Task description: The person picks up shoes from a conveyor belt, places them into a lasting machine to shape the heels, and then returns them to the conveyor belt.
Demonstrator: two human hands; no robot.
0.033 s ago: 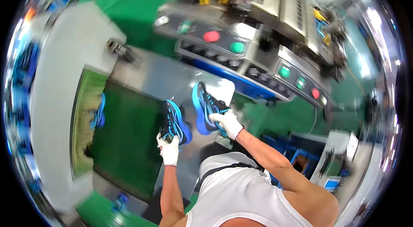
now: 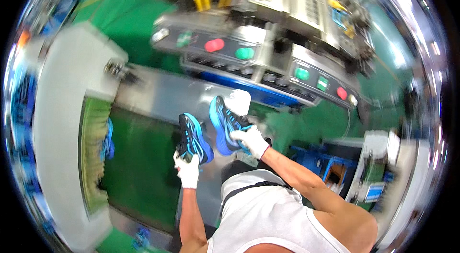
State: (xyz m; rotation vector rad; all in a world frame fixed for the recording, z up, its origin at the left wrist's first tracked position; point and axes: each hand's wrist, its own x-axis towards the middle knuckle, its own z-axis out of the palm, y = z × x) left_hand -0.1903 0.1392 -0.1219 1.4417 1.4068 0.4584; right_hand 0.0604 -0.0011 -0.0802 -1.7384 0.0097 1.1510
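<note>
left hand (image 2: 188, 169): white glove, closed around the heel of the left shoe (image 2: 194, 138), holding it up, toe pointing away from the person.
right hand (image 2: 251, 140): white glove, fingers wrapping the side of the right shoe (image 2: 225, 126), gripping it just right of the left shoe.
left shoe: black with bright blue stripes, being held over the near edge of the belt (image 2: 139, 166), sole side partly showing; blur makes finer detail unreadable.
right shoe: blue and black, tilting, toe up toward the machine (image 2: 268, 42); close beside the left shoe, cannot tell whether the two are touching.
belt: dark green, lying left of the left shoe, running into a white housing (image 2: 62, 123) with a fringe of greenish strips at its mouth.
third shoe (image 2: 108, 140): blue, sitting at the far left edge of the belt, right at the fringe, well apart from the left shoe.
surface (image 2: 167, 95): grey metal plate, lying beyond the left shoe, between belt and machine.
machine: grey control panel beyond the right shoe, red and green buttons (image 2: 214, 45) showing along the front.
change: cannot tell, only this single moment is showing; both shoes are in hand and off the belt.
motion: whole view is blurring, head probably turning.
</note>
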